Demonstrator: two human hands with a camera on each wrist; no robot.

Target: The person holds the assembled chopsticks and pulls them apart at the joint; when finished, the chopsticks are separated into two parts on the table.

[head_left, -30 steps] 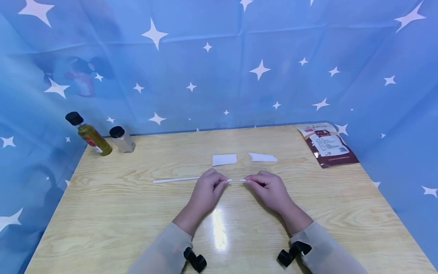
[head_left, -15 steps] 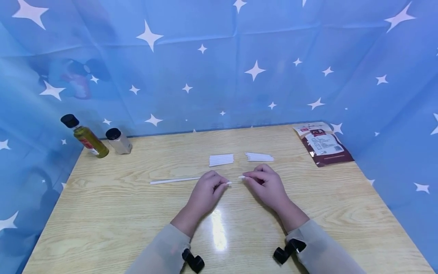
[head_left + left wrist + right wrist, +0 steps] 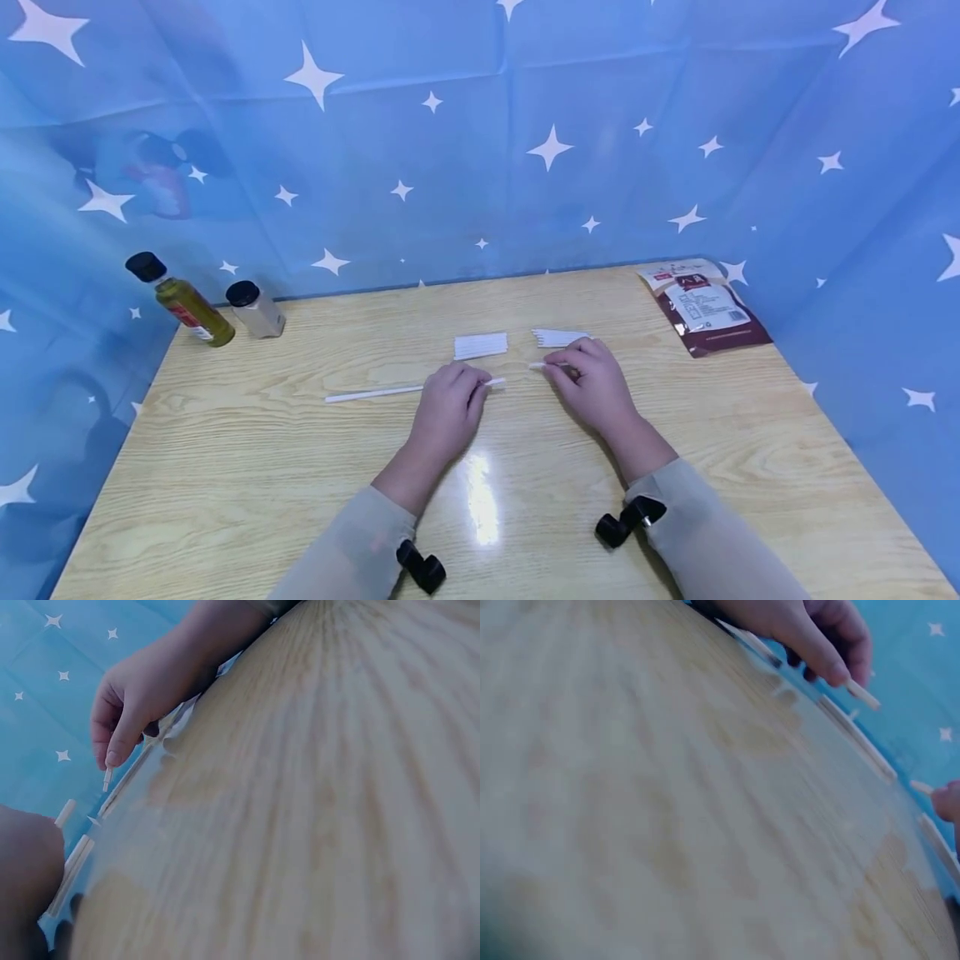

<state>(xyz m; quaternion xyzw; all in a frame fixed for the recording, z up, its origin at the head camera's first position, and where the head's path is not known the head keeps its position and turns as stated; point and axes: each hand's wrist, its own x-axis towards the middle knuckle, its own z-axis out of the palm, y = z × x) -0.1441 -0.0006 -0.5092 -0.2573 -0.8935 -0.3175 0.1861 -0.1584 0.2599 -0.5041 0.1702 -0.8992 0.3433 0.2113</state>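
In the head view, my left hand [image 3: 452,407] pinches a slim white stick [image 3: 496,382], whose short end pokes out to the right. My right hand [image 3: 595,387] holds another white stick [image 3: 536,365] between thumb and fingers, its end pointing left. A gap separates the two ends. The rest of each stick is hidden by the fingers. Just behind my left hand lies a row of white sticks [image 3: 481,346]; a second row [image 3: 553,337] sits beyond my right hand, partly covered by it. A longer white stick [image 3: 372,394] runs along the table left of my left hand.
On the wooden table [image 3: 247,483], a bottle of greenish liquid [image 3: 191,312] and a black-capped jar [image 3: 258,312] stand at the back left. A maroon and white pouch [image 3: 703,308] lies back right. Behind hangs a blue star-patterned cloth [image 3: 450,167].
My right hand moves up the table with its stick, overlapping the right-hand row. My left hand shifts slightly back. The two stick ends, earlier level with each other, now stand offset.
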